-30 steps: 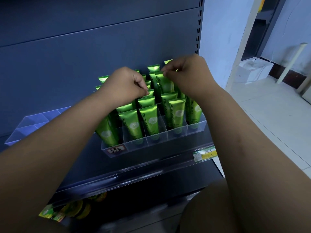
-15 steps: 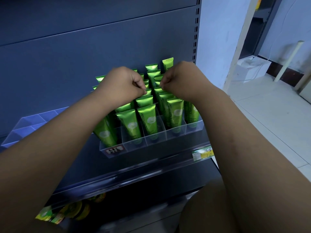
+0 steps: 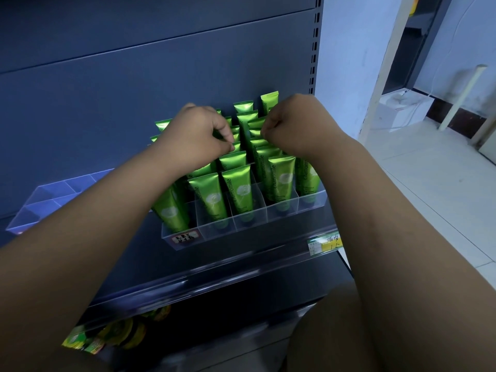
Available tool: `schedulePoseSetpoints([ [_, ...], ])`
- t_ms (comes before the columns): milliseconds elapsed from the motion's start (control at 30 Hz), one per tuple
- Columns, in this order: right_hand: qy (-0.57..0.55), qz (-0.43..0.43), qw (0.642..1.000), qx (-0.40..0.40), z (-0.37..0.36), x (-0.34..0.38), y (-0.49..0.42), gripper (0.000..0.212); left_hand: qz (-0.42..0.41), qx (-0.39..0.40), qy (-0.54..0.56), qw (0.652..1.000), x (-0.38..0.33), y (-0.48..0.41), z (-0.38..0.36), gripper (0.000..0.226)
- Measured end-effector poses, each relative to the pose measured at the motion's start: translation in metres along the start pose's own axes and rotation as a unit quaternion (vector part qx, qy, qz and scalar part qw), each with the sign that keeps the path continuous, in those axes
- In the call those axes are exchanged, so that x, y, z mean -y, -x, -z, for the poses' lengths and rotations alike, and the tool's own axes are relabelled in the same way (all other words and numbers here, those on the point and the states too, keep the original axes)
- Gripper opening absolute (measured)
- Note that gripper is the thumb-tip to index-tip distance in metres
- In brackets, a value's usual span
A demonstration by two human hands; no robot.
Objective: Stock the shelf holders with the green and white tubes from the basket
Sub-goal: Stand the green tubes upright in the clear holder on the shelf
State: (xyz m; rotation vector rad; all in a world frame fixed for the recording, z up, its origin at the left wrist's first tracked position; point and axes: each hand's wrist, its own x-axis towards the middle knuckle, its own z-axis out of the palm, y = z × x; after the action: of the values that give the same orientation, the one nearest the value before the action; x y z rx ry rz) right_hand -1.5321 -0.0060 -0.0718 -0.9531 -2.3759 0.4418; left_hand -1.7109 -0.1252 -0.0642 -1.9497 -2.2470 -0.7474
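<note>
As they arch knuckles-up over the holder point(image 3: 281, 214), left hand point(image 3: 197, 140) and right hand point(image 3: 295, 124) pinch green tubes point(image 3: 244, 124).

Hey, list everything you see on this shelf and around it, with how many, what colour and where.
green tubes: many, green, upright in the right holder
right holder: one, clear, on the shelf
left holder: one, clear, shelf's left
price tag: one, yellow, shelf rail
packets: several, yellow-green, lower shelf
box: one, white, floor at right
left hand: one, grip on tube tops
right hand: one, grip on tube tops
</note>
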Motion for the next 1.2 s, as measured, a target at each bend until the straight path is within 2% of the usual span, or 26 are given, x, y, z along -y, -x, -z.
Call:
schedulePoseSetpoints([
  [133, 0.013, -0.002, 1.000, 0.001, 0.000, 0.002, 0.001, 0.020, 0.000, 0.005, 0.011, 1.000, 0.001, 0.002, 0.000, 0.015],
  [367, 0.032, -0.015, 0.999, -0.005, 0.000, 0.007, 0.005, 0.022, 0.036, 0.002, 0.051, 0.998, -0.004, 0.005, 0.005, 0.006],
  [500, 0.051, -0.041, 0.997, -0.038, 0.004, 0.014, 0.008, 0.024, 0.032, -0.024, 0.082, 0.996, -0.004, 0.007, 0.005, 0.009],
  [667, 0.043, -0.004, 0.997, -0.068, 0.008, 0.027, 0.017, 0.026, 0.019, -0.056, 0.102, 0.993, -0.003, 0.015, 0.003, 0.006],
  [733, 0.045, 0.023, 0.995, -0.085, 0.004, 0.038, 0.023, 0.027, 0.014, -0.094, 0.084, 0.992, -0.004, 0.021, 0.006, 0.009],
  [900, 0.034, 0.103, 0.988, -0.107, -0.020, 0.082, 0.038, 0.037, 0.054, -0.163, -0.058, 0.984, -0.005, 0.054, 0.027, 0.049],
  [1033, 0.005, 0.138, 0.985, -0.102, -0.043, 0.125, 0.051, 0.051, 0.105, -0.207, -0.107, 0.967, 0.005, 0.098, 0.046, 0.053],
  [1200, -0.049, 0.184, 0.980, -0.058, -0.075, 0.188, 0.083, 0.054, 0.201, -0.208, -0.177, 0.941, 0.028, 0.183, 0.077, 0.065],
])
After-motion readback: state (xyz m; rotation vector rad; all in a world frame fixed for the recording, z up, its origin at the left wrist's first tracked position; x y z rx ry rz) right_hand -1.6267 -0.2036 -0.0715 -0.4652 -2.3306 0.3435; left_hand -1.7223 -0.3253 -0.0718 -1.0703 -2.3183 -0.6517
